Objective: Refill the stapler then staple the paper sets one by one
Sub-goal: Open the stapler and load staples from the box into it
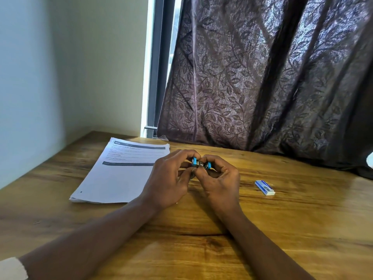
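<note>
A small blue and silver stapler is held above the middle of the wooden table. My left hand grips its left end and my right hand grips its right end, fingers curled round it. Most of the stapler is hidden behind my fingers. A stack of printed paper sets lies flat to the left of my hands. A small blue and white staple box lies on the table to the right, apart from my right hand.
A dark leaf-patterned curtain hangs behind the table's far edge. A pale wall borders the table on the left. A window frame shows between wall and curtain.
</note>
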Action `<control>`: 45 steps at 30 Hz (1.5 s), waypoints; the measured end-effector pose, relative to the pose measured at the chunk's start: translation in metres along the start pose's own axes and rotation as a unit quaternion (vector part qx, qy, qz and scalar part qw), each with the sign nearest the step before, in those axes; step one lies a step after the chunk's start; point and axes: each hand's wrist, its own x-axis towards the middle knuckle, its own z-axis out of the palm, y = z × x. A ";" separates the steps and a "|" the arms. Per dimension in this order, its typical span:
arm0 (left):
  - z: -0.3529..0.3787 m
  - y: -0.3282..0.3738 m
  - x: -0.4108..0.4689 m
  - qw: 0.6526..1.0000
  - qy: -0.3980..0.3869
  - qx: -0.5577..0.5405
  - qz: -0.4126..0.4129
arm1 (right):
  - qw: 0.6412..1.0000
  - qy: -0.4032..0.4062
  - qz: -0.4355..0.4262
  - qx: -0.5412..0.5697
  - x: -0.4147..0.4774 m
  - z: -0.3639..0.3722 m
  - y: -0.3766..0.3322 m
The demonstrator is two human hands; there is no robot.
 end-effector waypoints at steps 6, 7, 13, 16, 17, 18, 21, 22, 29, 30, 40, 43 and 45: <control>0.002 0.001 -0.001 1.000 0.011 0.003 0.000 | 1.000 0.013 -0.002 0.019 -0.002 0.004 0.000; 0.001 0.003 -0.001 1.000 0.017 -0.005 -0.005 | 0.999 0.020 0.007 0.028 -0.002 0.004 0.000; -0.002 0.007 0.003 0.989 0.091 -0.080 -0.081 | 0.978 0.115 0.108 0.133 0.008 -0.009 -0.003; -0.002 0.004 0.007 0.979 0.104 -0.115 -0.131 | 0.970 0.112 0.136 0.169 0.009 -0.011 -0.001; -0.004 0.002 0.008 0.973 0.119 -0.131 -0.147 | 0.962 0.124 0.149 0.193 0.011 -0.011 -0.001; -0.008 0.000 0.010 0.966 0.134 -0.147 -0.163 | 0.952 0.138 0.163 0.222 0.014 -0.013 0.000; -0.014 -0.007 0.010 0.948 0.138 -0.193 -0.213 | 0.919 0.174 0.197 0.294 0.020 -0.018 0.001; -0.014 -0.008 0.008 0.940 0.132 -0.215 -0.230 | 0.910 0.177 0.207 0.311 0.022 -0.019 0.001; -0.016 -0.006 0.007 0.909 0.089 -0.289 -0.288 | 0.888 0.172 0.245 0.350 0.021 -0.021 0.000; -0.017 -0.007 0.008 0.913 0.082 -0.275 -0.289 | 0.889 0.166 0.244 0.351 0.021 -0.021 0.000; -0.018 0.001 0.001 0.989 0.035 0.095 -0.111 | 0.963 0.016 0.137 0.230 0.006 -0.006 -0.013; -0.017 0.004 0.001 0.988 0.039 0.078 -0.126 | 0.971 -0.022 0.109 0.213 0.001 0.001 -0.018; -0.016 0.004 0.001 0.988 0.037 0.068 -0.137 | 0.971 -0.039 0.095 0.218 -0.002 0.004 -0.020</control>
